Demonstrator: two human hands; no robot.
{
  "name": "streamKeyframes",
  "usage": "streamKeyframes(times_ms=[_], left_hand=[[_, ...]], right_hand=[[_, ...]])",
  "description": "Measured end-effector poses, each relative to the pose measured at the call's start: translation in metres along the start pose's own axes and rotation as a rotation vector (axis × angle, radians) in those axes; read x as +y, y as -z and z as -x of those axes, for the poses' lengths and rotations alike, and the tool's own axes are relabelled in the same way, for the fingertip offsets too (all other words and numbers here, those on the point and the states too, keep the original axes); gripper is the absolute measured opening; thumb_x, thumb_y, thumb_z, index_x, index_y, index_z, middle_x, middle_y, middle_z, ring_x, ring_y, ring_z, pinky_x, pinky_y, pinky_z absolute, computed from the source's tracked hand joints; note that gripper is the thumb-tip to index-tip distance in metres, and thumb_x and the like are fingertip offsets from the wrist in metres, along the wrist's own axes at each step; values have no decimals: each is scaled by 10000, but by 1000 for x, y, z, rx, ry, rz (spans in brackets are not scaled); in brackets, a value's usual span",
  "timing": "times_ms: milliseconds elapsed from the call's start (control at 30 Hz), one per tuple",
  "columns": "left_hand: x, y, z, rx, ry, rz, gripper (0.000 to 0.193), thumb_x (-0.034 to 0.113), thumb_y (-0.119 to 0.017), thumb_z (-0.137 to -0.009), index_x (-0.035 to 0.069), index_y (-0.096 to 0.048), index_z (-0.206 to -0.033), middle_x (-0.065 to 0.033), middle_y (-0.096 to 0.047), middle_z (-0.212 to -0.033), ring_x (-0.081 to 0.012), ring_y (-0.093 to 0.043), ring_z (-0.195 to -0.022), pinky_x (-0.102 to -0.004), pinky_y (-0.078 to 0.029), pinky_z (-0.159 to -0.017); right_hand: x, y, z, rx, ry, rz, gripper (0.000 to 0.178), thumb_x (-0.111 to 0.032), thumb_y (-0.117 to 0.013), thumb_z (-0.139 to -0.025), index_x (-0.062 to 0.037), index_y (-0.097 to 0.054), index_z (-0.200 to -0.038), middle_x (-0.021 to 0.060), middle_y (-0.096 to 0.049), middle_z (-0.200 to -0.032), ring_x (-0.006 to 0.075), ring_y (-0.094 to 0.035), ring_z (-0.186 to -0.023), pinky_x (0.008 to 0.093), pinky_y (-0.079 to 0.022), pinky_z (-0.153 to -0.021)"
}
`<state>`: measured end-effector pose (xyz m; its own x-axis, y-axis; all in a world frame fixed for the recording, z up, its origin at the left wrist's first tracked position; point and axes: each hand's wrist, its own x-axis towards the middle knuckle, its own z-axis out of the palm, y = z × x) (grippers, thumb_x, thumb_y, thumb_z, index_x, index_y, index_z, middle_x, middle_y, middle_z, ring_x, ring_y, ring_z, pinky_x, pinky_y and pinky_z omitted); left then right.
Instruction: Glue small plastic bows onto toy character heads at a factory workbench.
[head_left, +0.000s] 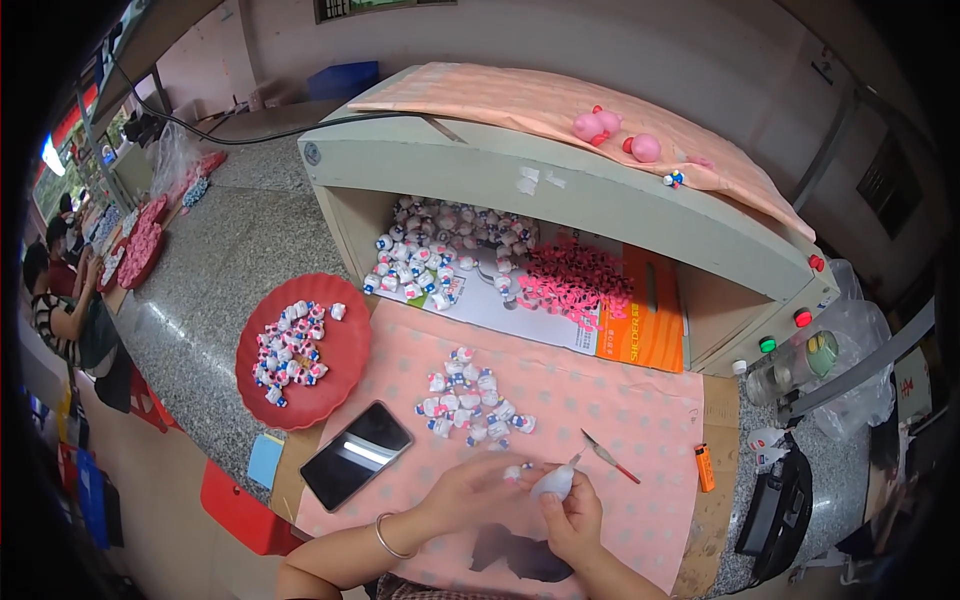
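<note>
My right hand (574,522) is closed round a small whitish squeeze bottle (554,483) with a thin tip pointing up. Close beside it, my left hand (470,497), smeared by motion and with a bangle on the wrist, pinches a small white figurine (513,472) at its fingertips. Beyond the hands, a loose group of white, blue and pink figurines (468,402) lies on the pink cloth (640,400). A fine brush (612,456) with a red handle rests right of the bottle. Under my wrists is a dark cloth piece (520,555).
A red scalloped plate (252,388) holds more figurines, left of a black phone (356,455). Ahead, a box-like shelf (520,172) shelters heaps of white figurines (415,265) and pink pieces (575,282). An orange lighter (705,468) lies right. Other people (68,300) sit far left.
</note>
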<state>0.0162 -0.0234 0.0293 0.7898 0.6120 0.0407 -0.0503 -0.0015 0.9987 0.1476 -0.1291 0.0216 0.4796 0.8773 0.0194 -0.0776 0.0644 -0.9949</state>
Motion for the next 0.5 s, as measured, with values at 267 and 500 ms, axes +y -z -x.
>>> streamKeyframes(times_ms=[267, 500], left_hand=[[7, -2, 2, -18, 196, 357, 285, 62, -477, -867, 30, -464, -1149, -38, -561, -952, -94, -532, -839, -226, -448, -697], [0, 5, 4, 137, 276, 717, 272, 98, -476, -873, 52, -462, -1141, -36, -535, -1036, -120, -514, -952, -257, -430, -823]], right_hand=[[-15, 7, -1, -48, -17, 439, 300, -61, -488, -840, 53, -408, -1106, 127, -544, -991, 179, -547, -895, 297, -429, -820], [-28, 15, -7, -11, -157, 26, 333, -62, -457, -854, 53, -396, -1161, 112, -547, -918, 150, -544, -787, 280, -486, -624]])
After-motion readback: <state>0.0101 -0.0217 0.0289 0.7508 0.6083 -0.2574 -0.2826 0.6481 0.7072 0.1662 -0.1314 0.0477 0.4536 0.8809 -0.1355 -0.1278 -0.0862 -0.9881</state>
